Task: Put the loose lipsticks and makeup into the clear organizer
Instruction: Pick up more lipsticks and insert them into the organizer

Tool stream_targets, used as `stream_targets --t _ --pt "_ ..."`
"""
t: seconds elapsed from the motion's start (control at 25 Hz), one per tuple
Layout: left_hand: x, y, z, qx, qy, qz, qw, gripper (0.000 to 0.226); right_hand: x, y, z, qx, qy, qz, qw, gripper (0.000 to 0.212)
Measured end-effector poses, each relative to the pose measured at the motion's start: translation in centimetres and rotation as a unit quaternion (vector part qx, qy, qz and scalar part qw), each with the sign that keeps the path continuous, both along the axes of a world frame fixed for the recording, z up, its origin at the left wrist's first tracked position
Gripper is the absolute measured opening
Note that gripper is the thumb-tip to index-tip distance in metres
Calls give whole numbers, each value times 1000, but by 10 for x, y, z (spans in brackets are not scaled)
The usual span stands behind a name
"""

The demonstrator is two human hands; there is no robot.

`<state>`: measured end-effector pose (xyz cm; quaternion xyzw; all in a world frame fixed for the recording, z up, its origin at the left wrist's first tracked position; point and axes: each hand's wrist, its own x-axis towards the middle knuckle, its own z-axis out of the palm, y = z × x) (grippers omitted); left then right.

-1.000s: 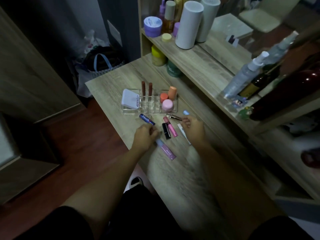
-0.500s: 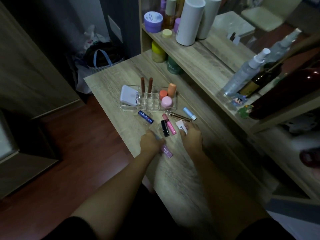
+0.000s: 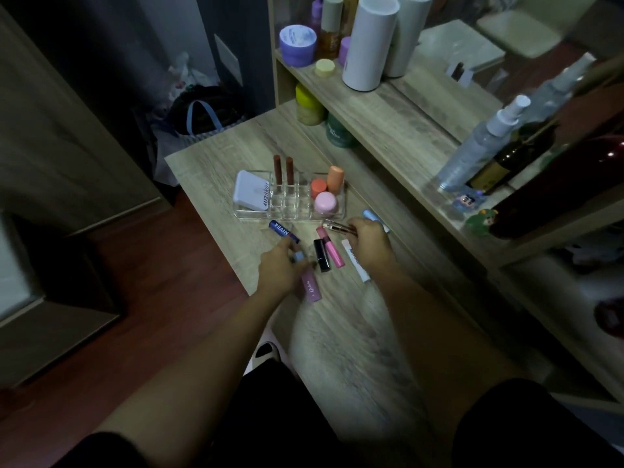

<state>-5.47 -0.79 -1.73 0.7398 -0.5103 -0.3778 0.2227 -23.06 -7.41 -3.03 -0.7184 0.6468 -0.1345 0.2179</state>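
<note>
our left hand [image 3: 280, 268] lay curled over the lilac tube [image 3: 310, 284] on the table [image 3: 209, 170]; we could not tell if it gripped. our right hand [image 3: 369, 241] pinched the slim gold pencil [image 3: 337, 227]. beyond stood the organizer [image 3: 290, 211], part filled.

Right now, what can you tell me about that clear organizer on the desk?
The clear organizer looks like see-through plastic, a low tray split into compartments, standing flat on the wooden desk. A white compact leans in its left section, two brown lipsticks stand upright in the middle slots, and an orange tube, an orange-capped item and a pink-lidded jar fill the right. Neither hand touches it.
</note>
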Motion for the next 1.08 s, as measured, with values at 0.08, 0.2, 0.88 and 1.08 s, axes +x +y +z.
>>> stream_targets --t 0.08,0.2,0.88,1.08 --pt "5 -4 4 -20 10 -5 1000 29 2 -9 -2 30 29 12 999 24" --pt "13 -15 14 -47 25 1 999 24 -2 -14 -2 36 30 17 999 22" --pt "68 -107 53 -228 0 28 973 23 81 -64 37 -16 -389 -147 909 27" --pt "67 -110 45 -233 -24 -9 972 22 89 -71 20 -4 -354 -122 927 22"
